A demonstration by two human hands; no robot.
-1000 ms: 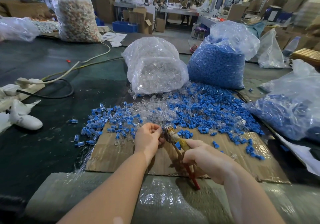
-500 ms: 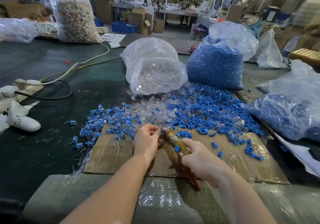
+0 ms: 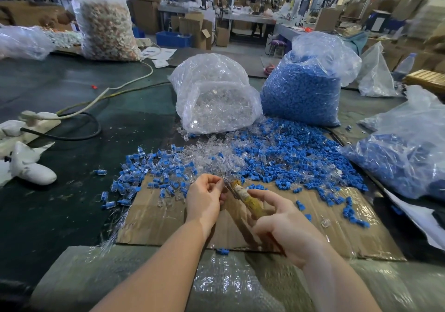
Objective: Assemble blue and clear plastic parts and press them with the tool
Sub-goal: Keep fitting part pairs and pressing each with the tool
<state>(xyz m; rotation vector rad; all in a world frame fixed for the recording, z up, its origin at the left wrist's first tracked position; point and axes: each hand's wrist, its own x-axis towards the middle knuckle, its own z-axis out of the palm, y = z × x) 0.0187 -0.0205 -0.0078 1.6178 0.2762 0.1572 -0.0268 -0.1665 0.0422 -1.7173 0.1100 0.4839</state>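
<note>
The person works over a cardboard sheet [image 3: 154, 217] lying on the table [image 3: 60, 99], and that sheet serves here as the landmark. Above its middle, the left hand [image 3: 204, 198] has its grip curled together around something small held up to the nose of the tool [image 3: 243, 197]; the piece itself is too hidden to name, though it is likely a blue-and-clear pair. The right hand [image 3: 286, 227] is clamped round the tool's handles, forefinger laid along the top.

By the look of things, one press is in hand and the job is only partly done. A spread of what appear to be finished pieces [image 3: 149, 174], blue inside clear, lies along the sheet's far-left edge and spills off it onto the table. Much is left: loose clear parts [image 3: 212, 152] heap just beyond the sheet's far edge, loose blue parts [image 3: 296, 157] cover its far-right corner, and behind them stand a bag of clear parts [image 3: 216, 97] and a bag of blue parts [image 3: 303, 90], both well filled.

For room, the sheet's near half is mostly bare under the hands. Its near edge meets a strip of bubble wrap [image 3: 228, 282], where one stray blue part [image 3: 222, 251] sits. Right of the sheet another bag [image 3: 404, 157] crowds close; left of it the table is open as far as a cable [image 3: 79, 133].
</note>
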